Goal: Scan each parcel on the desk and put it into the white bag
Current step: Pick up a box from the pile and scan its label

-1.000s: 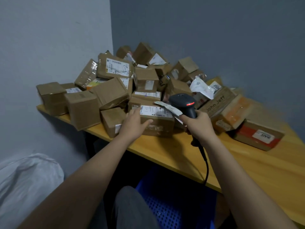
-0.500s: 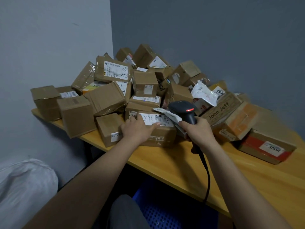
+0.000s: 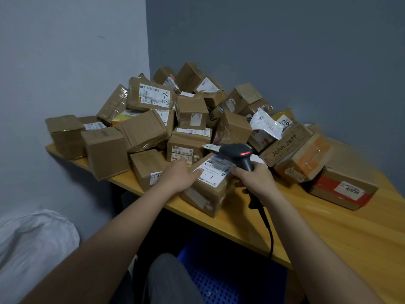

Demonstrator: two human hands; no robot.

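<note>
Desk [image 3: 328,233]: yellow wood, set in a wall corner, front edge running from far left to near right; bare surface open at the near right. Bag [image 3: 32,249]: white, on the floor at lower left, below and left of the desk edge. Pile [image 3: 186,119]: brown boxes heaped toward the corner. Parcel [image 3: 210,185]: at the front edge, tilted, label face up, long axis running from near left to far right, near corner just past the edge. Left hand [image 3: 182,176]: fingers fairly straight, resting on the parcel's top and label. Right hand [image 3: 256,178]: wrapped round the grip of the scanner [image 3: 237,153]; head aimed left and down at the label, red light lit, cable trailing over the edge.
</note>
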